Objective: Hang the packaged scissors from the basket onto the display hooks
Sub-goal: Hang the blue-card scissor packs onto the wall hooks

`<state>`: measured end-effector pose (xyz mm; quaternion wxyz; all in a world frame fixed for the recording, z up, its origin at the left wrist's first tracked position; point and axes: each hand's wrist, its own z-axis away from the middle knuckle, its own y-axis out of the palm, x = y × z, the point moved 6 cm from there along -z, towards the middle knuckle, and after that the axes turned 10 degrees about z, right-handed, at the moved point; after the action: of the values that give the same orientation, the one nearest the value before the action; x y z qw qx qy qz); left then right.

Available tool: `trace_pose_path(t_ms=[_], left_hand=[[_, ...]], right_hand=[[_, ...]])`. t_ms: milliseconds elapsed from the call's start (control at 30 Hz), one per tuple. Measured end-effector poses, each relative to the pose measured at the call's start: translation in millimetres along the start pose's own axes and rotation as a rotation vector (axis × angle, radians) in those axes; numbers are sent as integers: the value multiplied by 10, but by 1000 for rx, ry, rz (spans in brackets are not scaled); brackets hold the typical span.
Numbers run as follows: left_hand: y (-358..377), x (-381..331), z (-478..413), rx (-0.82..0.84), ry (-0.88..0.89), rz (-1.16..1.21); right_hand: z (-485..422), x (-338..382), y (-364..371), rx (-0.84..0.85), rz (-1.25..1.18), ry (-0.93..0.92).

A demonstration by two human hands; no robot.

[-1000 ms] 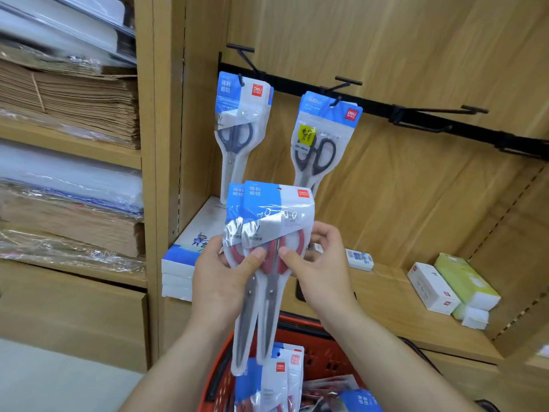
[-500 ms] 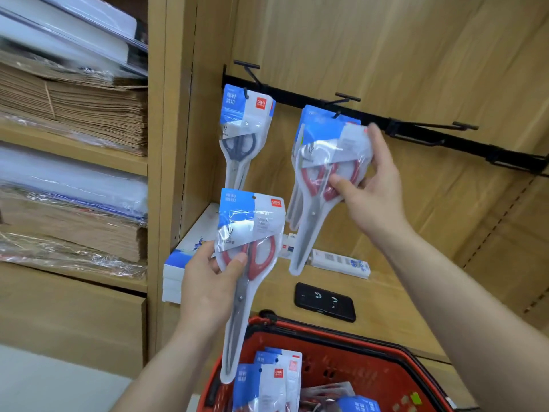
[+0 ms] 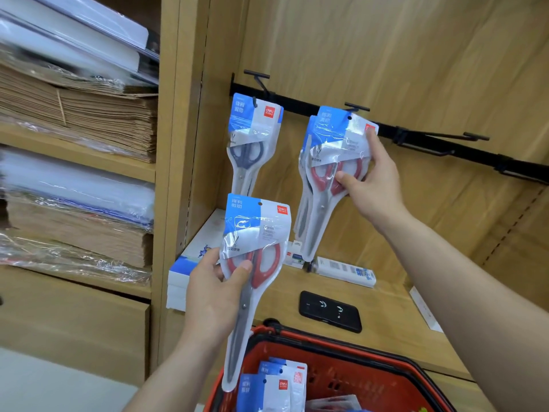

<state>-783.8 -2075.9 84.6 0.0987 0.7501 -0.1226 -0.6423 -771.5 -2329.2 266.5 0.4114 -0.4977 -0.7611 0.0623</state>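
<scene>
So in the head view the person's left hand (image 3: 214, 295) was holding one red-handled scissors pack (image 3: 257, 233) upright in front of the shelving. The thumb lay across the front of the handles, the other fingers (image 3: 212, 258) were curled round the back edge, and the blade tip pointed down over the red basket (image 3: 350, 379). The right hand (image 3: 377, 185) was up at the second hook (image 3: 356, 107) on the black rail (image 3: 300, 100), pinching a second red-handled pack (image 3: 329, 156), with the thumb on the handle loops and the index finger stretched up to the top right corner of the card. Its hang hole sat just under the hook's tip, right up against it, but I honestly couldn't tell whether the hook was through it. That pack lay over a few others already hanging on the same hook. The first hook (image 3: 257, 80) to the left carried dark-handled scissors packs (image 3: 251, 141), and a third hook (image 3: 445, 137) stuck out further right along the rail. More blue-and-white packs (image 3: 279, 385) stood in the basket at the bottom of the frame. On the wooden shelf (image 3: 395, 316) behind the basket a black phone (image 3: 330, 311) lay flat, with a long white box (image 3: 346, 267) near the back wall and a stack of white-and-blue boxes (image 3: 179, 278) in the left corner. The bay to the left held piles of brown paper (image 3: 89, 114) and plastic-wrapped sheets.
</scene>
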Motion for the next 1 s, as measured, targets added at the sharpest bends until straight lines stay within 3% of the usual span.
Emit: trace_pose_path(t_ms=[267, 500, 633, 700, 800, 833, 1000], left_hand=[[-16, 28, -26, -16, -4, 5], [7, 35, -24, -18, 7, 2], [25, 8, -23, 23, 41, 45], [28, 1, -42, 43, 49, 72], [44, 14, -59, 53, 44, 92], [56, 21, -52, 55, 37, 101], [176, 58, 18, 105, -5, 113]], right_hand=[[8, -160, 99, 18, 12, 62], [-294, -186, 278, 63, 207, 132], [40, -148, 296, -22, 272, 188], [418, -166, 444, 94, 132, 194], [1137, -152, 777, 460, -201, 382], [1309, -104, 825, 509, -292, 417], [1476, 65, 755, 277, -505, 366]])
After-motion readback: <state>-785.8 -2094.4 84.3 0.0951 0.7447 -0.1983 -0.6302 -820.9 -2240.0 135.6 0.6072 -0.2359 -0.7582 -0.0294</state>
